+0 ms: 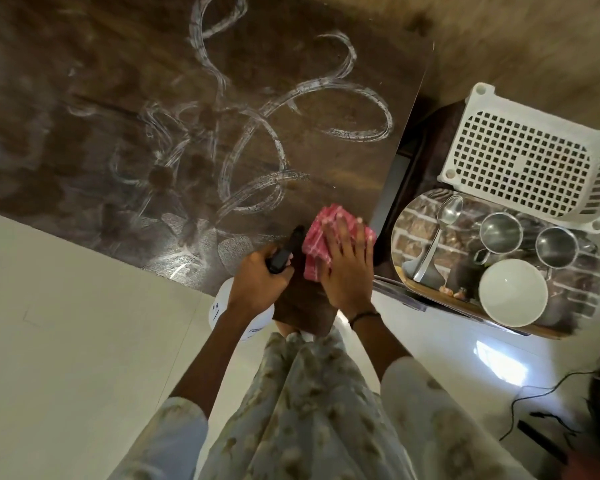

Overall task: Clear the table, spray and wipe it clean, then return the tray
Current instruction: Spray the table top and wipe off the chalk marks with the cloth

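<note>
Table, dark wood-grain streaked with white looping smears, fills the upper left of the frame, where the right hand presses a crumpled red checked cloth flat-fingered near its lower right corner, while the left hand grips a white spray bottle, black nozzle pointing up-frame.

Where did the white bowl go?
In the head view, the round white bowl sits low on the right, on the shiny oval tray beside the table, just below two steel cups.
</note>
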The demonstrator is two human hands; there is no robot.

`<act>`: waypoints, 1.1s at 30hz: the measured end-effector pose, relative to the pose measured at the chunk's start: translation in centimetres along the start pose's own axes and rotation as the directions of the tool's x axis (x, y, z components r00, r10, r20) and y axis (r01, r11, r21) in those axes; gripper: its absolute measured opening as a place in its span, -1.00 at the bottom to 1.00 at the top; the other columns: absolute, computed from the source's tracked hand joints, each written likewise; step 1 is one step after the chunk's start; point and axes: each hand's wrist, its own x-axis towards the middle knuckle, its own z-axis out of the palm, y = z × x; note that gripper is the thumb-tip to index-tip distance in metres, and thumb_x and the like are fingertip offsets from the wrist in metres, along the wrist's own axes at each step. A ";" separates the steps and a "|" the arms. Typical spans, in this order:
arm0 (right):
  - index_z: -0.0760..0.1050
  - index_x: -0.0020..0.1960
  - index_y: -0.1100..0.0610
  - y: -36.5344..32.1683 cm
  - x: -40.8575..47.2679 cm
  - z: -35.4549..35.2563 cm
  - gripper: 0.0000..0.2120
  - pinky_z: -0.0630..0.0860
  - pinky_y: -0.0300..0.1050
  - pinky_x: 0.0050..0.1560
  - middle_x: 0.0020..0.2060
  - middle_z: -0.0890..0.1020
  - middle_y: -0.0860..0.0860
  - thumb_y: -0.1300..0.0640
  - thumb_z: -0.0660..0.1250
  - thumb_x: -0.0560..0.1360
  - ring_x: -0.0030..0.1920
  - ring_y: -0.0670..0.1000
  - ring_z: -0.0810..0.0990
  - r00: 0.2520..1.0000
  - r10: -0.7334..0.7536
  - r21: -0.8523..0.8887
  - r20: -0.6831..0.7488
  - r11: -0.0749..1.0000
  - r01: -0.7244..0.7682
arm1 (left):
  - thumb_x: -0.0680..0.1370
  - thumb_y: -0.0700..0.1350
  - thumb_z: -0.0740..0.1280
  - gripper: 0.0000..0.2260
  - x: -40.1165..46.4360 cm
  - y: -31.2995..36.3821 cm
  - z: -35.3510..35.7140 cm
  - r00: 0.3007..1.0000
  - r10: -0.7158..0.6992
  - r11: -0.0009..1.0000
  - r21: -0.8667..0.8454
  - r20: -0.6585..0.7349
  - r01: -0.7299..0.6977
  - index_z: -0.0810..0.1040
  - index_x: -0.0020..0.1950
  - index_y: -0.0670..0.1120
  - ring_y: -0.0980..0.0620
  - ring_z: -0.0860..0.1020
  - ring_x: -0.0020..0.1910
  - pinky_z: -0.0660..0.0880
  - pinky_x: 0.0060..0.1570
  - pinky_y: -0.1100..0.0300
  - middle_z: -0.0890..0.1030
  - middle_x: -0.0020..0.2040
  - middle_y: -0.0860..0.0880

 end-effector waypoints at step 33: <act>0.05 0.57 -0.01 2.4 2.2 0.0 -0.36 -0.12 0.24 0.54 0.57 0.04 0.06 -0.09 0.20 0.56 0.56 0.21 -0.12 0.985 -0.171 -0.041 0.012 0.984 0.172 | 0.34 0.00 0.36 -0.72 3.9 5.3 0.3 0.999 0.003 1.000 -0.011 -0.043 -0.004 0.61 -0.05 -0.13 -0.16 0.61 -0.15 0.54 -0.05 0.03 0.66 -0.19 -0.12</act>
